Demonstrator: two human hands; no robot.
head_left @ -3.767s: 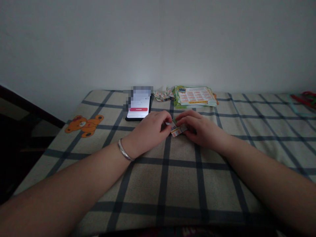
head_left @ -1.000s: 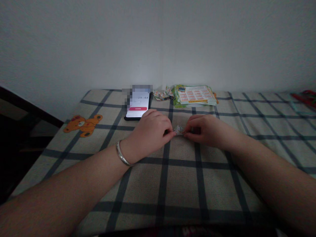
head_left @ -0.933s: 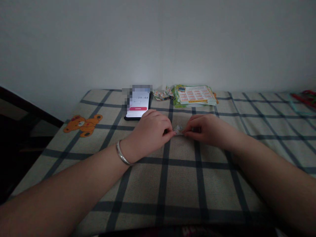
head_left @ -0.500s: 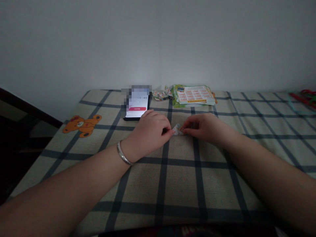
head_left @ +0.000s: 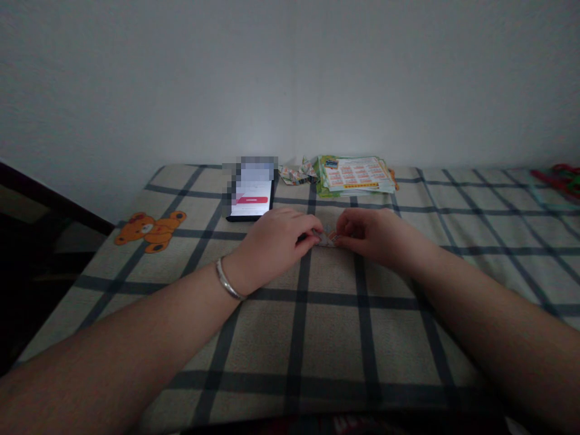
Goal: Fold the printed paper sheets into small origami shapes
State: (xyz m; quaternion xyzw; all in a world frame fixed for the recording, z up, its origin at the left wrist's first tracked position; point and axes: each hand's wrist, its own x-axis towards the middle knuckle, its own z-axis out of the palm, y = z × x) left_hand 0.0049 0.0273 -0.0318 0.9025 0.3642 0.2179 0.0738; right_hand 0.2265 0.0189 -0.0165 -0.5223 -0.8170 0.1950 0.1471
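Observation:
A small folded piece of printed paper lies low over the checked cloth, between my two hands. My left hand, with a silver bangle at the wrist, pinches its left end between thumb and fingers. On the other side, the thumb and curled fingers of my right hand pinch the right end. My fingertips cover much of the paper, so its full shape is hidden.
A lit phone lies beyond my left hand. Near the wall are folded paper pieces and a stack of printed sheets. A bear cutout is at left, a red and green item at far right.
My left fingers have shifted slightly right and now cover more of the paper. The paper's upright peak shows lower and flatter than before. My right hand has barely moved.

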